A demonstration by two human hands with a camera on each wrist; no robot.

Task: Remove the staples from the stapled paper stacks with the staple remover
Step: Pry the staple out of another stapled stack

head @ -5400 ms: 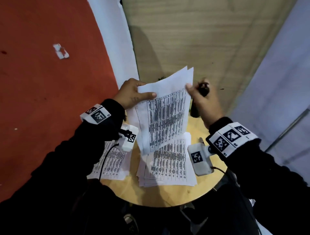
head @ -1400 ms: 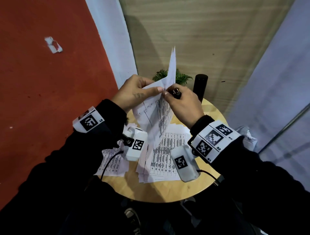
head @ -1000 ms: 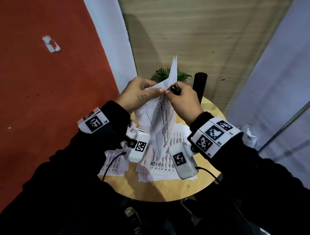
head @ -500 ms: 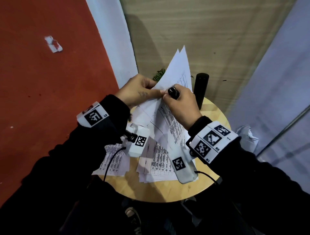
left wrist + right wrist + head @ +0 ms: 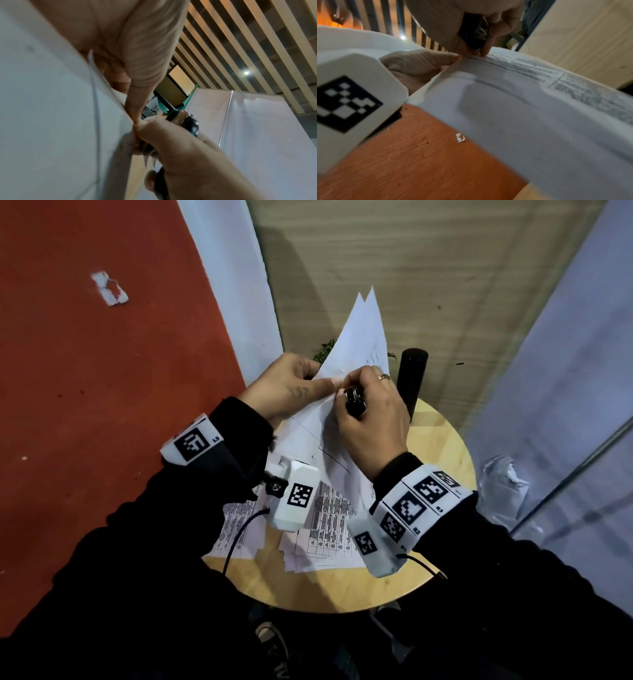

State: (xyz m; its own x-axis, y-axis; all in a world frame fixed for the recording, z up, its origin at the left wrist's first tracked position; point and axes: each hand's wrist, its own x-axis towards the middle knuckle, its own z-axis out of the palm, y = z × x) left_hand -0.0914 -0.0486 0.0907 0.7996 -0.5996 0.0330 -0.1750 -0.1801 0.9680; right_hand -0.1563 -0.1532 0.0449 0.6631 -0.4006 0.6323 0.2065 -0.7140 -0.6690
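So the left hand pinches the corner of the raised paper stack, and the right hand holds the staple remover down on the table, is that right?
Not quite. The left hand does pinch the raised paper stack, but the right hand holds the staple remover up at that pinched corner, above the table. The head view shows it.

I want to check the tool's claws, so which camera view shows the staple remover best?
The left wrist view: the staple remover shows its metal claws beside the paper stack, held in the right hand. The head view shows only its dark top above the fingers. The right wrist view shows it dark and blurred inside the grip.
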